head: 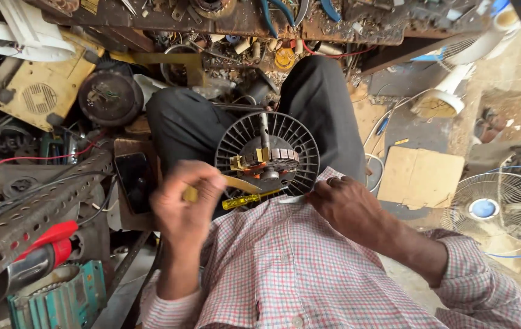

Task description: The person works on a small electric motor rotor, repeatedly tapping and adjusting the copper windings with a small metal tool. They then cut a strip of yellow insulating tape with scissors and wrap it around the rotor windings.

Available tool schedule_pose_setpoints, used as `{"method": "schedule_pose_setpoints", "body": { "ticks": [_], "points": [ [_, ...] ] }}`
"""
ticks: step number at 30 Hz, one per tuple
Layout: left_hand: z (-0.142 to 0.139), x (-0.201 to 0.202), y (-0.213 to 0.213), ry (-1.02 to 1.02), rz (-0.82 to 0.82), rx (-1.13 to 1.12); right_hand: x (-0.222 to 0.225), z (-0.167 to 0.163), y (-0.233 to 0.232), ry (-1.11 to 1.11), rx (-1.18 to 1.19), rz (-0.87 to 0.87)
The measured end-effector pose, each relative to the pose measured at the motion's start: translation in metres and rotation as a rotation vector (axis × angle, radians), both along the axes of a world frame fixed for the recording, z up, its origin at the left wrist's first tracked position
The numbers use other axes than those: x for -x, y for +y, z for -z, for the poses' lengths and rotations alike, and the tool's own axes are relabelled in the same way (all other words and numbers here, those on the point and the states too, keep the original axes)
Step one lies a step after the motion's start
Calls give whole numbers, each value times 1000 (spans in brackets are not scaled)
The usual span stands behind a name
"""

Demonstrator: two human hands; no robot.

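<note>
Fingers of left hand [186, 204] grip a blurred yellow strip [240, 184]; right hand [341, 204] seemingly steadies fan motor [266, 155], grip hidden.

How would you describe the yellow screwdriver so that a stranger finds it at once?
Start at the round grey fan motor housing on the person's lap. Just below its rim, the screwdriver lies on the checked shirt between both hands. Its clear yellow handle sets it apart.

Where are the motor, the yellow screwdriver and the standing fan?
motor [266, 159]: head view, on the copper windings at its middle.
yellow screwdriver [243, 201]: head view, on its clear yellow handle.
standing fan [483, 208]: head view, on the blue hub of its grille.
</note>
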State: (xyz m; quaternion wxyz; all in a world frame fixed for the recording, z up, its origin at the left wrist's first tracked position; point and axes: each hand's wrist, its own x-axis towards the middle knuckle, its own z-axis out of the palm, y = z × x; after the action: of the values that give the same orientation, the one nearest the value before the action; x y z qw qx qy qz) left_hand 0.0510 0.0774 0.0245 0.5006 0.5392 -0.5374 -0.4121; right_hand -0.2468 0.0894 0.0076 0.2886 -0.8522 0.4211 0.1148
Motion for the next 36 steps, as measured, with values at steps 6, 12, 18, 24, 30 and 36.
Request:
{"method": "schedule_pose_setpoints", "body": {
  "ticks": [6, 12, 18, 24, 30, 36],
  "points": [
    [-7, 42, 2, 104, 194, -89, -1, -14, -9, -849, -133, 434],
    [5, 62, 1, -114, 177, 34, -16, 30, 11, -1330, -627, 1064],
    [-3, 67, -2, -361, 200, 151, -14, 51, 18, -1378, -672, 1181],
    [-3, 73, -4, -453, 183, 206, -23, 33, 0, -1333, -524, 1128],
    [-15, 57, -10, -256, 234, 82, -22, 32, -25, -978, -7, 748],
    [-24, 35, -18, -174, 259, -30, -16, 10, -68, -902, 102, 473]
  ]
}}
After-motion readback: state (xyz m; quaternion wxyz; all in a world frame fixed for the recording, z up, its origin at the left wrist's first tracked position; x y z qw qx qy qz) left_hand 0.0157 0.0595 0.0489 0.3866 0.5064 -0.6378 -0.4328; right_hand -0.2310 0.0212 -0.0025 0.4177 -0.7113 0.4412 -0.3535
